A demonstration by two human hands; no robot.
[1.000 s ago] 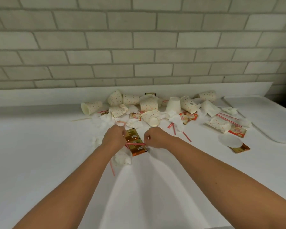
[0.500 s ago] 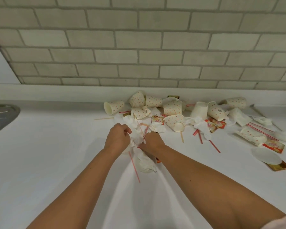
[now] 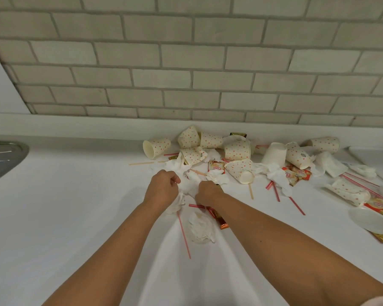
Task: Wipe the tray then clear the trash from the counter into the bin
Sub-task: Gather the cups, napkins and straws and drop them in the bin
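Trash lies scattered on the white counter (image 3: pixel 75 217): several dotted paper cups (image 3: pixel 237 150), crumpled white napkins (image 3: pixel 276 175), red straws (image 3: pixel 296 205) and orange sachets (image 3: pixel 216 166). My left hand (image 3: pixel 163 187) grips a bunch of white napkins with a red straw (image 3: pixel 184 235) hanging below it. My right hand (image 3: pixel 206 192) grips napkins, a striped straw and a brown wrapper (image 3: pixel 221 221) right beside it. A crumpled napkin (image 3: pixel 200 227) lies on the counter under the hands. Only a corner of the white tray (image 3: pixel 372 154) shows at the far right.
A brick wall (image 3: pixel 186 62) backs the counter. A metal sink rim (image 3: pixel 2 157) sits at the far left. A white lid (image 3: pixel 370 220) and flat sachets lie at the right edge. No bin is visible.
Both hands have gathered napkins, straws and a wrapper into a bunch between them. The view has swung left, so the sink appears and most of the tray has gone out of view.
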